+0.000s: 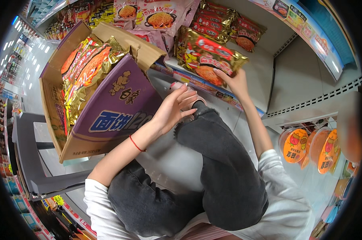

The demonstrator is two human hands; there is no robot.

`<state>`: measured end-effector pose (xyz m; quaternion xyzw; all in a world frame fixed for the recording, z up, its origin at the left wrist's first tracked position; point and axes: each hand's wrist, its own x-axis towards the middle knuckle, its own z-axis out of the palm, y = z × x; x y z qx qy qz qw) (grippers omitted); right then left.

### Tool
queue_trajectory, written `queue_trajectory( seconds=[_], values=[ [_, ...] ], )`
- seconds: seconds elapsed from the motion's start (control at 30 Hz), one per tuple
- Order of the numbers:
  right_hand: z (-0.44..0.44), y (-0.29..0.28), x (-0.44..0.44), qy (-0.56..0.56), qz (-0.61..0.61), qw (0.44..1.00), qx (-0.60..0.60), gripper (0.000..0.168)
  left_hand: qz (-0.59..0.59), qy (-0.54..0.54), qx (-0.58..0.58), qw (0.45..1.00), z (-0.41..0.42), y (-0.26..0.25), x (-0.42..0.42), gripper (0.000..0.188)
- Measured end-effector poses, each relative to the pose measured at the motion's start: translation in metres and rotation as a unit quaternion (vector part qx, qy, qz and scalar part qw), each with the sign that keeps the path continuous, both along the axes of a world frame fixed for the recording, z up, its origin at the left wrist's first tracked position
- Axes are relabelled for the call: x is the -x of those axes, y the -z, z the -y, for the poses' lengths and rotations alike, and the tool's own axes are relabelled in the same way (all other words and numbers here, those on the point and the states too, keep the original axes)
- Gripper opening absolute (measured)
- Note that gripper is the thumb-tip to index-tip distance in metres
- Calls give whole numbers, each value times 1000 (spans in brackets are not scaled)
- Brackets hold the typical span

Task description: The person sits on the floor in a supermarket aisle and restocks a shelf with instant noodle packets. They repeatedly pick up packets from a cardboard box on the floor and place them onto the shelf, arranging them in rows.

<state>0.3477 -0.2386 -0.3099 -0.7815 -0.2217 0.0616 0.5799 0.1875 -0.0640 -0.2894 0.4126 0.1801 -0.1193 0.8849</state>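
My right hand point(236, 82) grips the lower right edge of a gold and red instant-noodle packet point(209, 60), thumb on its front, at the front of the shelf. Another gold packet shows just behind it. My left hand point(175, 108) is raised with its fingers apart and nothing in it, in front of my right knee and beside the open purple cardboard carton point(115, 99). Inside the carton stand several gold noodle packets point(89, 69). Farther back on the shelf lie more gold noodle packets point(212, 21), with pink noodle bags point(160, 18) to their left.
The carton rests on a grey cart or stool frame point(58, 183) at my left. A shelf edge with a price strip point(196, 81) runs before my knees. Another shelf edge point(310, 27) hangs at upper right. Orange-lidded cups point(295, 145) hang at my right; stocked shelves stand at left.
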Motion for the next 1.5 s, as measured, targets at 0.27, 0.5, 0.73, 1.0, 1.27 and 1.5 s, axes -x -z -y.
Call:
queue_trajectory(
  seconds=[0.27,0.5,0.73,1.0,1.27,1.5],
  values=[
    [-52,42,-28,-17,40,997,-68,40,-15,9,-7,1000,-2,3,-2,60],
    [-64,43,-5,91,171,981,20,52,-12,32,0,999,-1,3,-1,58],
    [-62,66,0,169,260,944,114,101,-17,44,-8,999,-3,-1,0,60],
    [-86,85,-11,171,201,952,155,112,-7,49,-11,999,-5,-5,1,67],
    [-96,83,-15,181,198,943,198,120,-5,56,-19,998,-5,-7,1,65],
    [-88,73,-26,106,182,978,-7,110,-7,54,-29,998,-6,-9,2,64]
  ],
)
